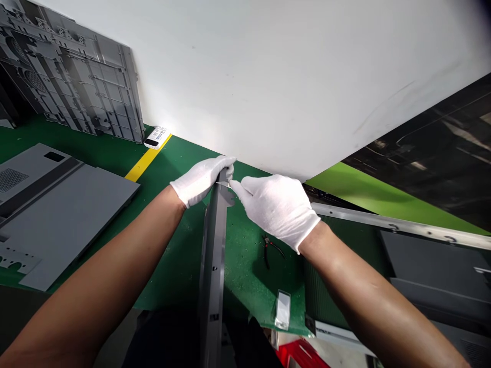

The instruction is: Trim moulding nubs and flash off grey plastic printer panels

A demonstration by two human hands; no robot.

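Both hands gloved in white, meeting at the far end of a long grey strip (213,245) that runs away from the viewer across the green tabletop (180,266).

Left hand (202,179): fingers curled over the strip's far end, grip closed on it, fingertips up against the lower edge of the big white panel (291,82).

Right hand (276,207): index finger and thumb pinched on a small thin sliver (223,184) right at the strip's end, just beside the left fingers. Grip closed on that sliver; what it is cannot be told, too small.

Strip: stands on edge, near end hidden in the dark at the bottom of view, far end touching or nearly touching the white panel.

Around:
- Small pliers (268,248) with dark handles lie on the green, just under the right wrist.
- A clear bag (283,308) lies near the tabletop's front edge.
- Grey flat cover (57,214) on the left, well apart from the hands.
- Ribbed grey moulding (72,76) leans at the far left.
- White labelled device (156,138) at the end of a yellow stripe (148,159).
- Metal rail (402,225) on the right, past the right forearm.
- Red item (301,353) at bottom edge, partly cut off.
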